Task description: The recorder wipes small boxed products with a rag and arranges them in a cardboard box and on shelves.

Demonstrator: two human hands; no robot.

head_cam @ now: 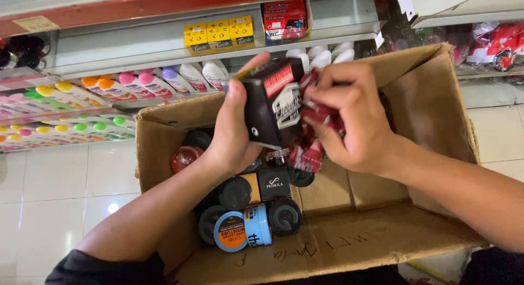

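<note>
The left hand (232,135) was raised with fingers closed in a grip, thumb up. The right hand (349,121) curled its fingers beside it, both forearms bare.

Shop aisle, seen looking straight down

White glossy floor tiles (54,181) on the left, catching a light glare. Grey metal shelves (153,45) across the top with yellow boxes (219,33), and rows of colourful-capped bottles (82,99) at upper left.

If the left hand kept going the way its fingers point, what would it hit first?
Left hand points up-frame, away from the person. Past the black-and-red carton it holds, the white bottles on the lower shelf probably come first; depth is unclear.
</note>
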